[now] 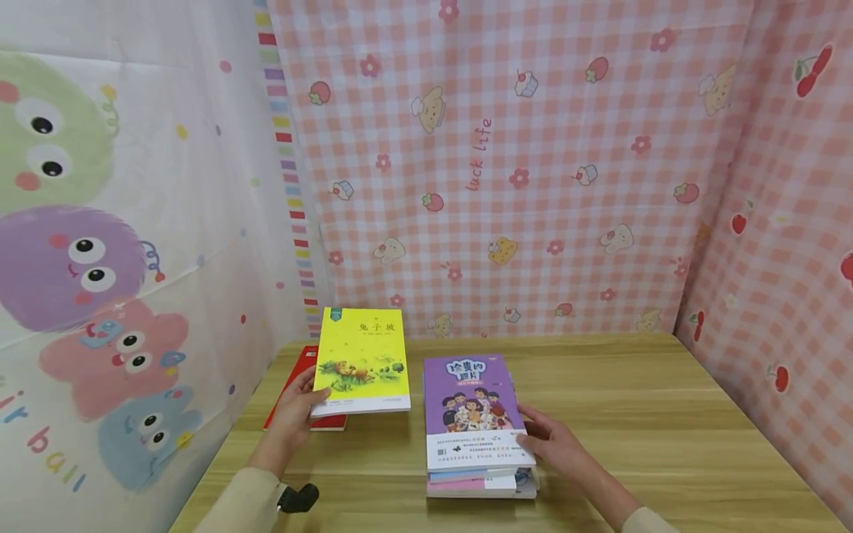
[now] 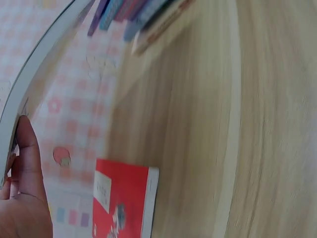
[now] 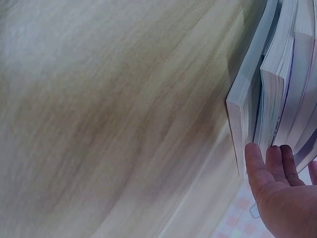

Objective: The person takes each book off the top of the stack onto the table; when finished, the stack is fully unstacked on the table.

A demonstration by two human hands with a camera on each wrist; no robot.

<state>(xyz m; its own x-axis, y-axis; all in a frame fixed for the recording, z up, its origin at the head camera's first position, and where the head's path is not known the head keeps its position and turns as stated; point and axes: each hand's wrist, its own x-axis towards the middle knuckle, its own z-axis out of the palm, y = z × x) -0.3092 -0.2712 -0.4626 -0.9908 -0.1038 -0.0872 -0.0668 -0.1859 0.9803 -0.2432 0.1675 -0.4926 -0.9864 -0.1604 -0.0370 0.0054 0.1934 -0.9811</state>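
On the left in the head view, my left hand (image 1: 295, 414) grips a yellow book (image 1: 366, 352) by its lower left corner, thumb on the cover. The left wrist view shows it raised off the table with my fingers beneath. A red book (image 2: 121, 198) lies on the table below, partly hidden by the yellow one in the head view. My right hand (image 1: 556, 444) rests against the right side of a book stack topped by a purple book (image 1: 466, 403). In the right wrist view, its extended fingers (image 3: 255, 163) touch the page edges of the stacked books (image 3: 275, 82).
The wooden table (image 1: 613, 392) extends right of the stack. A pink checked cloth (image 1: 520, 222) hangs along its back edge, with a cartoon-printed cloth (image 1: 220, 185) on the left and a cherry-patterned cloth (image 1: 786, 244) on the right.
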